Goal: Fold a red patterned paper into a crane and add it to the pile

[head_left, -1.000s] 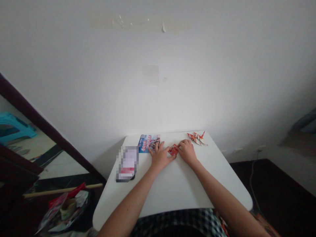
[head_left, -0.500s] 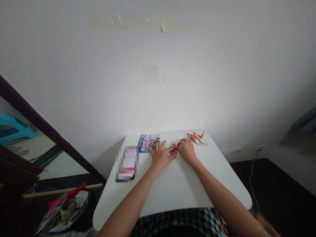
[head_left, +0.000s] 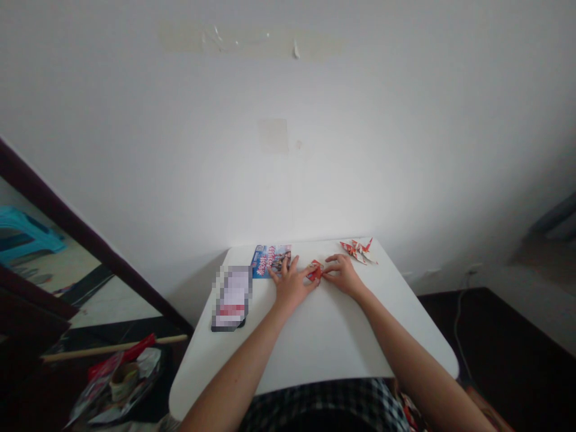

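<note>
A small folded piece of red paper (head_left: 316, 271) lies on the white table (head_left: 328, 336) between my hands. My left hand (head_left: 290, 287) holds the paper's left side down with thumb and index finger, while its other fingers spread toward a blue printed leaflet (head_left: 265, 259). At the paper's right corner, the thumb and fingertips of my right hand (head_left: 345, 275) close in a pinch. Parts of the paper are hidden under the fingers. Beyond my right hand sits a folded red-and-white paper crane (head_left: 359, 249).
A phone (head_left: 232, 299), its screen blurred out, lies at the table's left side. The table's far edge meets a white wall (head_left: 315, 180). On the floor at left are a bin with rubbish (head_left: 123, 384) and a wooden stick (head_left: 112, 347); a blue stool (head_left: 31, 231) stands beyond.
My right hand has shifted slightly right, and its thumb and index finger have parted more, so more of the red paper shows. My left hand has stayed nearly in place.
</note>
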`<state>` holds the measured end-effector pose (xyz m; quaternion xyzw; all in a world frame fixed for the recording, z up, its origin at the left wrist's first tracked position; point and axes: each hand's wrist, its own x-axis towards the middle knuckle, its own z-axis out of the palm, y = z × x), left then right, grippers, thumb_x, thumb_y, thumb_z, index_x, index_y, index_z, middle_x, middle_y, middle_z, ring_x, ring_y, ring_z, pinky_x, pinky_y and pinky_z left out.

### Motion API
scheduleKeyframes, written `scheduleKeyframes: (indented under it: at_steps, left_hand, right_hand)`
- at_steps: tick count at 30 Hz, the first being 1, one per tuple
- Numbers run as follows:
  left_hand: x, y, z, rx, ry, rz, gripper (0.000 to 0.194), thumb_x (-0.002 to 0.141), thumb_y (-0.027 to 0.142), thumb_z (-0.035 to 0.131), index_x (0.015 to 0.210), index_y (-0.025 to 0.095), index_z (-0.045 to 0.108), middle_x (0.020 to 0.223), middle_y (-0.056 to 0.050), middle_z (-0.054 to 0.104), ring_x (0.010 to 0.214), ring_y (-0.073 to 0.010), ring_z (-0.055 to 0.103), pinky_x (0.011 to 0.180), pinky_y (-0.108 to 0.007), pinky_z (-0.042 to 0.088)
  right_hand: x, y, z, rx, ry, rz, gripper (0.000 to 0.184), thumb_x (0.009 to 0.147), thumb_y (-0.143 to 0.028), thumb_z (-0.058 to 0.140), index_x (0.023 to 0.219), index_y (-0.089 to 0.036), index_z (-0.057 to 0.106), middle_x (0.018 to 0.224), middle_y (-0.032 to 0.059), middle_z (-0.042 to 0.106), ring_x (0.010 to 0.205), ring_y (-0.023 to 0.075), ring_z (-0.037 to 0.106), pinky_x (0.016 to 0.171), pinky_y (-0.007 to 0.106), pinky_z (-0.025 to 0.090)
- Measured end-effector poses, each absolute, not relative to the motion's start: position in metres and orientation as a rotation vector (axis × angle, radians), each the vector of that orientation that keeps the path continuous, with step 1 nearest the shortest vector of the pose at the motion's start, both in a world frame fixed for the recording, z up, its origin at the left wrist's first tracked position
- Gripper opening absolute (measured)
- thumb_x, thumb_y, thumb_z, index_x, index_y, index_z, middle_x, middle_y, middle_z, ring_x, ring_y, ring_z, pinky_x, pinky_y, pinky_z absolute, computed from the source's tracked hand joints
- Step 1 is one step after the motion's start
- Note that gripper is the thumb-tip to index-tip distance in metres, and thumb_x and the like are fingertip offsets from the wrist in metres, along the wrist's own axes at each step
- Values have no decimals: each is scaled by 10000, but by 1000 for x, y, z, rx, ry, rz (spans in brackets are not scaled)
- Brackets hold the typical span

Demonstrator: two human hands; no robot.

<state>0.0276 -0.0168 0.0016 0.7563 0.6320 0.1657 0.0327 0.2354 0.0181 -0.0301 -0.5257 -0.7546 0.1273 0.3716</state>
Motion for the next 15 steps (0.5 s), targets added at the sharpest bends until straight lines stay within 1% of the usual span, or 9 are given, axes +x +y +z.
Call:
scheduleKeyframes:
  at_steps: [8,12,15]
  left_hand:
    - [27,-17,3,2316,1943,482,470,867,703,591,1312,565,652,1654,18,414,1531,-443,247,1152,-836,56]
    - [27,-17,1,2328,1943,497,469,872,704,583,1325,589,627,1655,18,411,1535,-429,251,1144,-843,59]
    - [28,-17,1,2318,1948,490,463,867,714,579,1310,590,637,1658,23,407,1540,-425,245,1147,-838,58]
  right_hand:
    - [238,18,-28,-1332,-2046,354,72,793,-295,835,857,-326,847,1232,67,697,1242,281,545,1087,431,432]
    - [236,17,-28,-1352,-2013,330,44,795,-303,830,834,-318,846,1255,74,665,1276,281,511,1123,435,414]
    - [235,17,-26,-1380,-1972,308,27,794,-302,826,815,-308,843,1249,82,652,1275,283,501,1136,452,411]
